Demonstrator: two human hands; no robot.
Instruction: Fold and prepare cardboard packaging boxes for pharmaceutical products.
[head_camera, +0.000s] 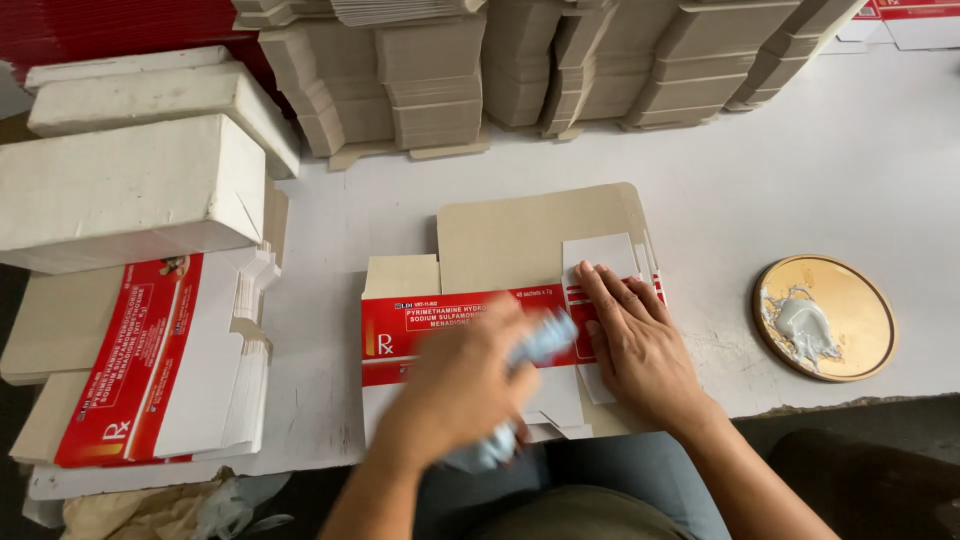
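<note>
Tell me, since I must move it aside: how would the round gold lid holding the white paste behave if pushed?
The gold lid lies flat and shallow on the white table, so it would probably slide, not tip or roll. The white paste looks thick and smeared, so it likely stays put but would smear on fingers.

Left hand: lower centre of frame, motion-blurred, fingers curled closed, back of hand toward camera, forearm rising from bottom edge. Right hand: just right of it, palm down, flat, fingers extended together toward upper left, wrist bent; forearm runs off to lower right corner
</note>
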